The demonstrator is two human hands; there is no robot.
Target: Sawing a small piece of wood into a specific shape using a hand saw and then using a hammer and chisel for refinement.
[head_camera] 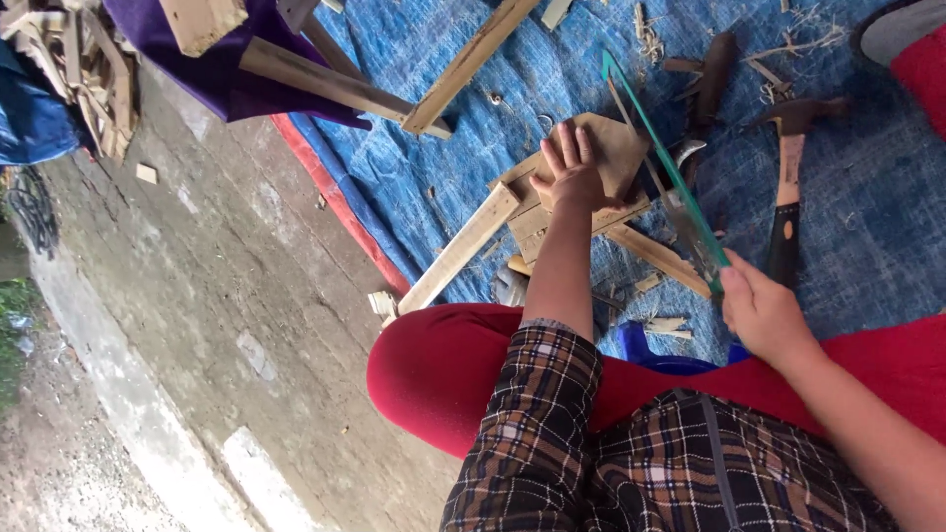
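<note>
I press my left hand [572,169] flat on the board [603,163] on the tarp [867,207], right hand [761,310] gripping the saw [662,163]; long, even strokes should keep it steady.

No packages, labels, signs or screens show anywhere in this view.
</note>
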